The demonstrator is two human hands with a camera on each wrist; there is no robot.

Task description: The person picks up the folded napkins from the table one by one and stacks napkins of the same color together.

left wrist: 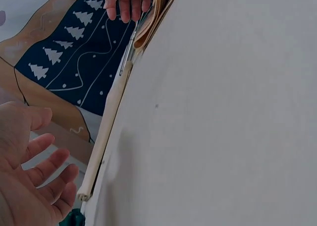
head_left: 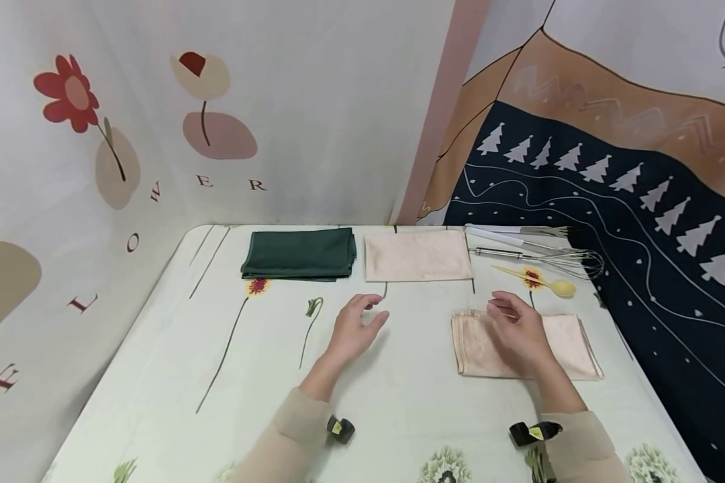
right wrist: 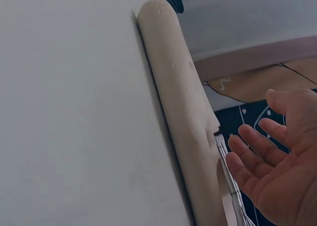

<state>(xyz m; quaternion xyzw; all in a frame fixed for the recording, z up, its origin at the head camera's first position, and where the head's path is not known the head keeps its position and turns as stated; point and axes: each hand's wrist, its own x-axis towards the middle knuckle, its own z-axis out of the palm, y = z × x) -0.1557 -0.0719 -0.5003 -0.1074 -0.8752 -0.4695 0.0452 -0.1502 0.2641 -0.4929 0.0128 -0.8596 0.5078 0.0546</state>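
In the head view my left hand [head_left: 353,329] hovers above the table with loosely bent fingers, holding nothing. My right hand [head_left: 519,329] is over a folded pale pink cloth [head_left: 570,345] at the right and hides part of it; nothing is in its fingers. A second folded pale pink cloth [head_left: 419,256] lies at the back middle, with a folded dark green cloth [head_left: 299,253] to its left. The left wrist view shows the left palm [left wrist: 29,171] with spread fingers. From the right wrist, the right hand [right wrist: 282,161] appears beside a folded pale cloth [right wrist: 173,77].
At the back right lie a wire whisk [head_left: 538,258], a white-handled utensil [head_left: 495,235] and a yellow spoon [head_left: 562,288]. A white flower-printed cloth [head_left: 399,402] covers the table. Printed curtains [head_left: 338,114] hang behind it and along the right side.
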